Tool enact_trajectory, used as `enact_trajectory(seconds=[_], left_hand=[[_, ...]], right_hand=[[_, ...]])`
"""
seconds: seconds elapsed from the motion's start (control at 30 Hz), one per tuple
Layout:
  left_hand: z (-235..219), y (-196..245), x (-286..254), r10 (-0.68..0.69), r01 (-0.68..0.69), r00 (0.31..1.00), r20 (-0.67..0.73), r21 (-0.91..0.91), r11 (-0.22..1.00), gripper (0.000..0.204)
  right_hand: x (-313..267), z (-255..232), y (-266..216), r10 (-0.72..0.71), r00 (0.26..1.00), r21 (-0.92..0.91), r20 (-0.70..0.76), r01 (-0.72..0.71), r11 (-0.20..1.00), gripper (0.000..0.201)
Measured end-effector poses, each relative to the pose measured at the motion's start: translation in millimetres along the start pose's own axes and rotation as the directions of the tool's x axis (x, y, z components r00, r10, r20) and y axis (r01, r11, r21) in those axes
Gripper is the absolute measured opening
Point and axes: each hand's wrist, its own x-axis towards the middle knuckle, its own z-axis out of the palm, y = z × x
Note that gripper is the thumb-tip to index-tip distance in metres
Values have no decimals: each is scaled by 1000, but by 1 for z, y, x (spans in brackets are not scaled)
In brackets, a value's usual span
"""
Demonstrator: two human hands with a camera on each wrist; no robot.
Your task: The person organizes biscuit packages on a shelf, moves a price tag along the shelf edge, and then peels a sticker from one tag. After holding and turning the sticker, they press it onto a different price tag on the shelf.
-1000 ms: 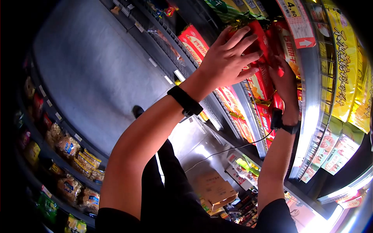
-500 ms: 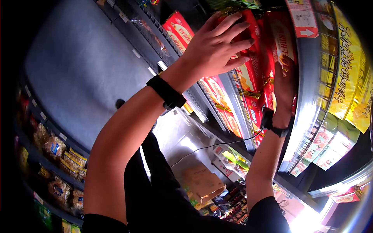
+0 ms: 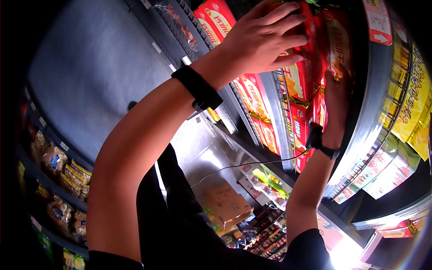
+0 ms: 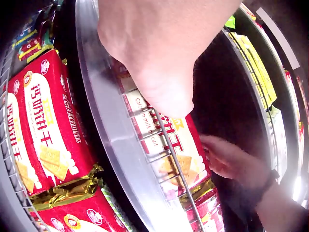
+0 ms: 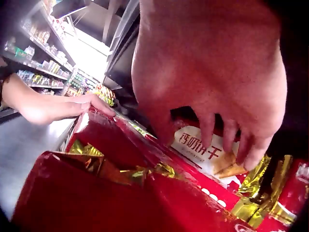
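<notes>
Red packs of calcium milk biscuits with gold wrapper ends stand in rows on a wire-fronted shelf. In the head view my left hand (image 3: 265,40) spreads its fingers across a red biscuit pack (image 3: 302,83) at the front of the row. The right wrist view shows its fingertips along that row's edge. My right hand (image 3: 337,101) reaches in on the row's other side. Its bent fingers (image 5: 229,133) press on the label of another biscuit pack (image 5: 195,145), thumb at the edge. In the left wrist view the left fingers are hidden.
A wire rail and metal shelf edge (image 4: 116,130) run along the front. More biscuit packs (image 3: 213,20) stand on the neighbouring shelf. Yellow bags (image 3: 416,103) hang beyond the right arm. A thin cable (image 3: 238,166) trails from the right wrist. A cardboard box (image 3: 227,204) sits below.
The head view has shifted, so the shelves sit differently in it. My right hand is deeper beside the row, at the end of a biscuit pack. The left hand stays spread over the front pack.
</notes>
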Motion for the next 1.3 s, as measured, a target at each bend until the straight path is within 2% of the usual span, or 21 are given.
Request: enact_trajectory(seconds=[0.1, 0.2, 0.23, 0.33, 0.43, 0.5, 0.6, 0.63, 0.67, 0.73, 0.8, 0.87, 0.9, 0.93, 1.0, 1.1, 1.2, 1.23, 1.3], left_hand=[[-5, 0, 1, -6, 6, 1000, 11, -3, 1000, 47], [2, -1, -1, 0, 0, 1000, -26, -9, 1000, 46], [1, -1, 0, -8, 8, 1000, 6, -8, 1000, 47], [-3, 1, 2, 9, -9, 1000, 5, 34, 999, 47], [-7, 1, 4, 17, -17, 1000, 22, 11, 1000, 48], [-7, 4, 6, 12, -13, 999, 38, 20, 1000, 49], [-8, 9, 12, 18, -20, 999, 34, 73, 997, 46], [-15, 16, 17, -22, 16, 996, 86, 72, 997, 44], [-18, 22, 24, 2, -11, 996, 84, 104, 994, 44], [-19, 35, 32, 38, -52, 995, 89, 160, 986, 45], [-16, 53, 36, 119, -131, 978, 170, 59, 990, 52], [-9, 90, 36, 217, -208, 950, 224, -63, 976, 56], [-9, 108, 30, 222, -179, 924, 310, -162, 970, 66], [1, 123, 25, 253, -214, 876, 411, -138, 967, 76], [20, 146, 10, 329, -309, 864, 382, -114, 944, 85], [36, 167, 8, 256, -233, 891, 375, -106, 967, 91], [42, 170, 4, 260, -235, 879, 399, -111, 966, 98], [38, 173, 6, 293, -292, 891, 346, -56, 955, 95], [40, 174, 4, 291, -306, 879, 379, -22, 952, 88]], right_hand=[[-15, -13, 14, 60, 998, 63, -27, -58, 996, 53], [-41, -23, 28, -109, 993, -163, -42, 101, 981, 49], [-60, -26, 23, -28, 999, -198, -31, 21, 980, 47], [-103, -38, 10, 86, 996, -171, -10, -86, 981, 45], [-135, -33, 39, 110, 993, -119, -32, -113, 987, 42], [-156, -18, 85, 111, 993, -49, -42, -113, 992, 41], [-152, -21, 63, 306, 926, 125, 222, -339, 933, 51], [-156, -13, 65, 307, 916, 211, 258, -363, 907, 52], [-161, -5, 68, 307, 905, 292, 293, -391, 873, 53], [-167, 15, 68, 145, 989, 276, 42, -151, 949, 46], [-173, 19, 78, 136, 988, 229, 70, -149, 962, 48], [-180, 20, 97, 99, 993, 162, 70, -109, 981, 49], [-185, 19, 115, 59, 996, 120, 66, -67, 991, 48], [-188, 18, 130, 36, 998, 87, 57, -40, 995, 48], [-200, 13, 159, 32, 999, 42, 23, -33, 999, 48], [-218, 2, 200, 64, 997, -21, -49, -65, 998, 49], [-245, -10, 236, 105, 988, -68, -110, -113, 991, 50], [-252, -13, 247, 115, 985, -78, -132, -126, 989, 50], [-265, -18, 266, 132, 978, -83, -161, -147, 986, 51]])
